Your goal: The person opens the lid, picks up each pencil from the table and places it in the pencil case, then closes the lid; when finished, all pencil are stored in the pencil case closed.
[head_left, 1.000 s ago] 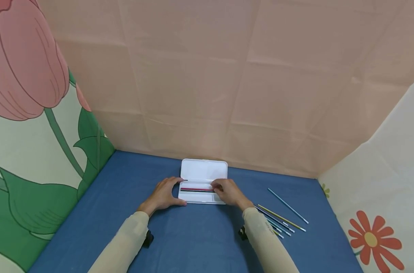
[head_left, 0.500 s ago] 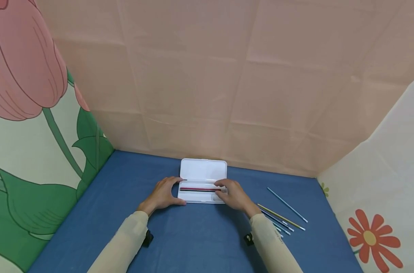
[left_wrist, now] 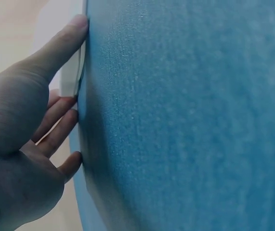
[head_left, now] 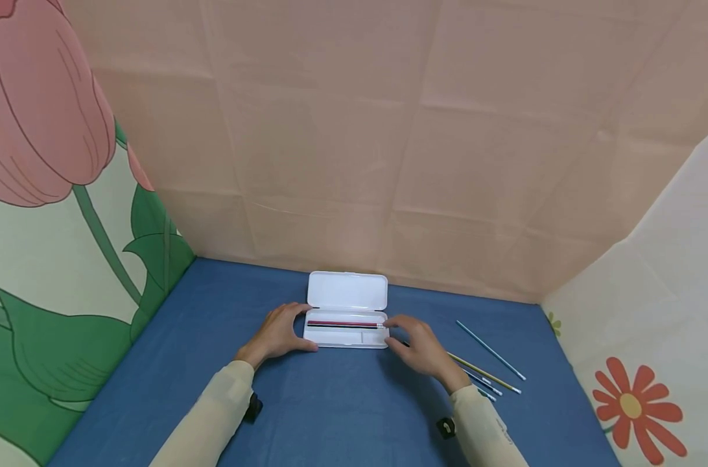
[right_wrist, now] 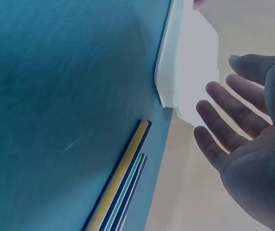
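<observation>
A white pencil case (head_left: 330, 337) stands with its lid (head_left: 347, 290) raised on the blue cloth. Inside its tray lie a red pencil (head_left: 339, 322) and a black pencil (head_left: 336, 326) side by side. My left hand (head_left: 278, 332) holds the case's left end, thumb at the front corner and fingers along the back; the left wrist view shows the thumb (left_wrist: 72, 36) against the white edge. Just off the right end is my right hand (head_left: 421, 350), holding nothing. Its fingers (right_wrist: 224, 127) are spread and loosely bent in the right wrist view.
Several loose pencils lie right of the case, partly behind the right forearm, among them a yellow pencil (head_left: 485, 373). A light blue pencil (head_left: 491, 350) lies apart, farther back. A beige backdrop (head_left: 354, 162) rises close behind the case.
My right hand has let go of the pencil in the case and drawn back to the right, past the case's end. The left hand stays on the case.
</observation>
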